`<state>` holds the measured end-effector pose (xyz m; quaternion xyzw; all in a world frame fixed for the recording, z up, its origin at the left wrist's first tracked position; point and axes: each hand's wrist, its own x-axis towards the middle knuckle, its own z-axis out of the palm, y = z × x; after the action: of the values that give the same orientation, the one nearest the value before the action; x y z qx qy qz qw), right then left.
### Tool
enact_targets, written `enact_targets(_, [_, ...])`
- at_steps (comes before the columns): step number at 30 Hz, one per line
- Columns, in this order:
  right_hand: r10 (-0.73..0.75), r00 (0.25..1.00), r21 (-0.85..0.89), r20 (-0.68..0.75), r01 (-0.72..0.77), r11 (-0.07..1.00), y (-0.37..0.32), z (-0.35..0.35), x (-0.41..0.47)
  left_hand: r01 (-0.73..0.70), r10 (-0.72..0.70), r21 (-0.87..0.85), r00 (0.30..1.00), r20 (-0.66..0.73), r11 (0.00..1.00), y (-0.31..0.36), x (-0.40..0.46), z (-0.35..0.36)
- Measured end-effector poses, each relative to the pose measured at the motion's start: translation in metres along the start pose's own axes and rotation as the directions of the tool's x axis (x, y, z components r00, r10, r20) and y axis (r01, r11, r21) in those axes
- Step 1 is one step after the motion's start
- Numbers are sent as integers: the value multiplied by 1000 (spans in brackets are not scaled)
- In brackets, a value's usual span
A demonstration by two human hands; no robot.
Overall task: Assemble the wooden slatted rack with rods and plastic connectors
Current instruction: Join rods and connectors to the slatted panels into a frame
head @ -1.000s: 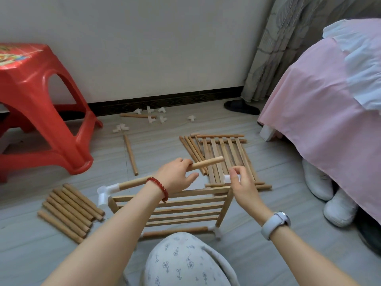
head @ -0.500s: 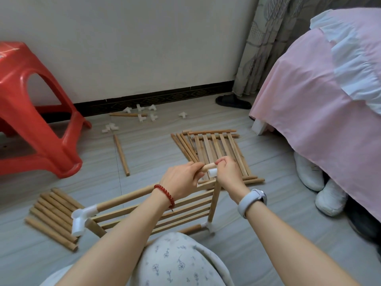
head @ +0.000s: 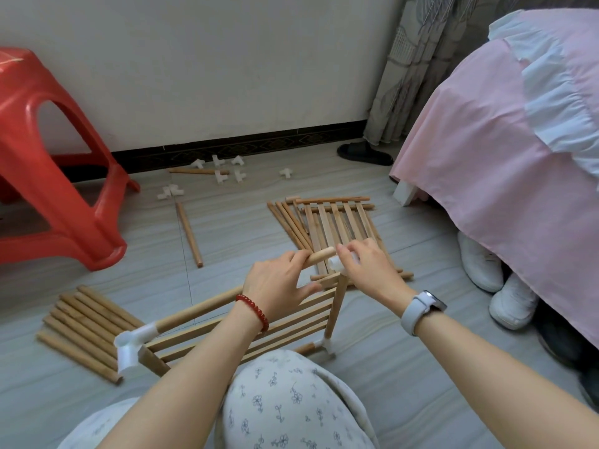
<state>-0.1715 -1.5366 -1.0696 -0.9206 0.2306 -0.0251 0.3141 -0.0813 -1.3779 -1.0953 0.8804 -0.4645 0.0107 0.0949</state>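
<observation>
A part-built wooden slatted rack (head: 285,325) stands on the floor before my knees. My left hand (head: 278,283) grips a long wooden rod (head: 201,306) near its free right end; the rod's left end sits in a white plastic connector (head: 131,345) at the rack's left corner. My right hand (head: 363,267) holds a white plastic connector (head: 334,263) on top of the rack's right upright post (head: 335,306). The rod's tip lies just left of that connector, not inside it.
A flat slatted panel (head: 337,228) with loose rods lies beyond my hands. Several rods (head: 84,328) lie in a pile at the left, one rod (head: 189,234) further back. Spare white connectors (head: 223,170) lie by the wall. A red stool (head: 55,163) stands left, a pink bed (head: 505,150) right.
My left hand has swung the rod's free end down and right toward the connector in my right hand. The rod's left connector end has dropped lower at the rack's corner.
</observation>
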Motion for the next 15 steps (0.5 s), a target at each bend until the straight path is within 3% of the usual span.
enact_targets(5, [-1,960,-139,279,41,989,-2,-16,-4,17,-17,6,1000,9,1000,-5,3,6])
enact_targets(10, [-52,979,-322,196,114,940,-13,-8,-2,55,-54,-31,997,47,998,-9,6,7])
enact_targets(15, [-163,950,-385,266,260,886,-5,-9,-5,62,-64,25,995,71,998,-11,5,12])
